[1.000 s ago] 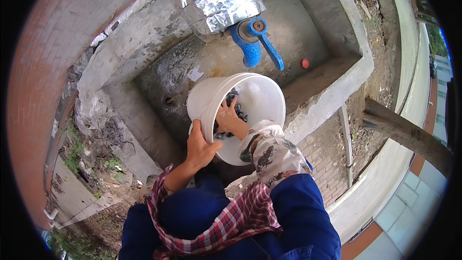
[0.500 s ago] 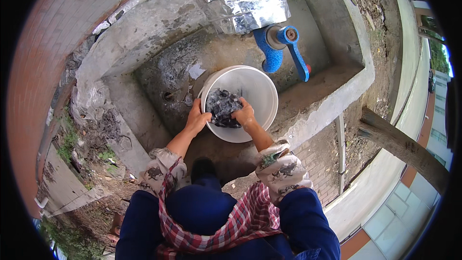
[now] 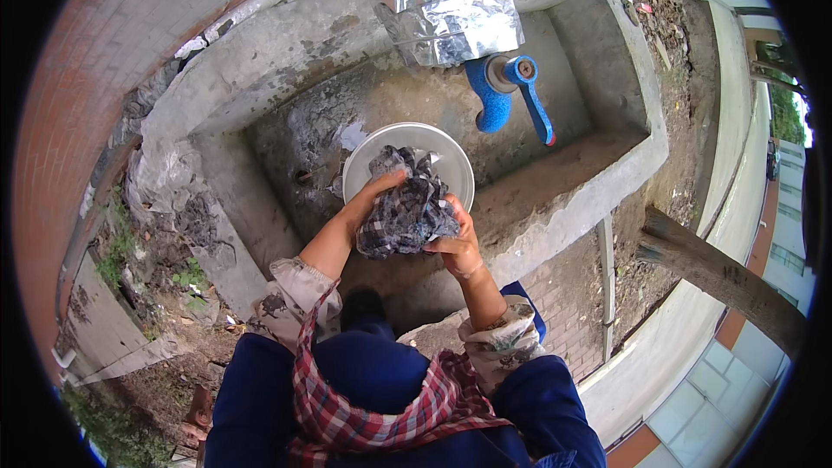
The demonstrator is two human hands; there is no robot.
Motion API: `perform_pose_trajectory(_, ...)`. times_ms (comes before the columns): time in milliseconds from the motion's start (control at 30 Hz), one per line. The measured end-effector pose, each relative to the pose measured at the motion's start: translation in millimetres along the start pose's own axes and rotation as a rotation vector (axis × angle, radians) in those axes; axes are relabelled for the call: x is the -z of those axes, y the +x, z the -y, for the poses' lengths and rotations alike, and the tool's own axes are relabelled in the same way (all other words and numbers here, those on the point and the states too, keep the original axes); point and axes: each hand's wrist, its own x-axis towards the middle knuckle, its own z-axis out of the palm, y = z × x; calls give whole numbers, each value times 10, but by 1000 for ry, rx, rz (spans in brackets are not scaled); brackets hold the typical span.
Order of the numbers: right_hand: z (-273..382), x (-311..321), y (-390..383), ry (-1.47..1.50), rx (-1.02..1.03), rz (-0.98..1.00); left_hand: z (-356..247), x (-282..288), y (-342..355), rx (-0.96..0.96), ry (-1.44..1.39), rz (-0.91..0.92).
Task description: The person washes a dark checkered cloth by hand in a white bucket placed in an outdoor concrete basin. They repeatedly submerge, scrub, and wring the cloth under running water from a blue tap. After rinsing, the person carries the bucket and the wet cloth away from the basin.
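Note:
A wet, dark checked cloth (image 3: pixel 406 208) is bunched up and held above a white bucket (image 3: pixel 373 152) that stands in a concrete wash basin (image 3: pixel 555 199). My left hand (image 3: pixel 374 192) grips the cloth from its left and upper side. My right hand (image 3: pixel 458 241) grips its lower right side. Both forearms come up from the lower edge with patterned sleeves pushed back. A blue tap (image 3: pixel 507 91) sticks out just right of the bucket, under a pipe wrapped in silver foil (image 3: pixel 451 4).
The basin has thick concrete walls (image 3: pixel 234 217) on the left and front. A brick wall (image 3: pixel 130 52) curves along the left. Bare dirt and a tree trunk (image 3: pixel 719 269) lie to the right, with paved tiles (image 3: pixel 693 399) beyond. Weeds (image 3: pixel 113 260) grow at lower left.
The bucket went from tilted toward me to standing upright in the basin. Both hands have lifted the cloth out of the bucket and now hold it bunched above the rim.

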Motion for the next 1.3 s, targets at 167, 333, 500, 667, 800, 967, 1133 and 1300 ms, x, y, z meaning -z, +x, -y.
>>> perform_pose_trajectory(167, -99, 223, 17, 100, 217, -186, 95, 33, 81, -603, 405, -208)
perform_pose_trajectory(333, -383, 297, 242, 721, 127, 63, 413, -238, 11, -984, 1054, -200)
perform_pose_trajectory(500, -637, 418, 449, 573, 17, -135, 581, -27, 175, -1009, 1149, -305)
perform_pose_trajectory(667, -478, -4, 387, 524, 32, -296, 381, 347, 366, -914, 1070, -604)
perform_pose_trajectory(800, -953, 735, 400, 553, 112, 159, 771, -216, 218, -930, 1334, -694)
perform_pose_trajectory(967, -567, -48, 253, 449, 7, -323, 418, 312, 619, -583, 980, -749)
perform_pose_trajectory(1133, -436, 140, 250, 415, 119, -226, 711, -124, 398, -974, 1130, -553)
perform_pose_trajectory(1300, -379, 156, 224, 593, -104, -223, 298, 209, 457, -259, 331, -321)
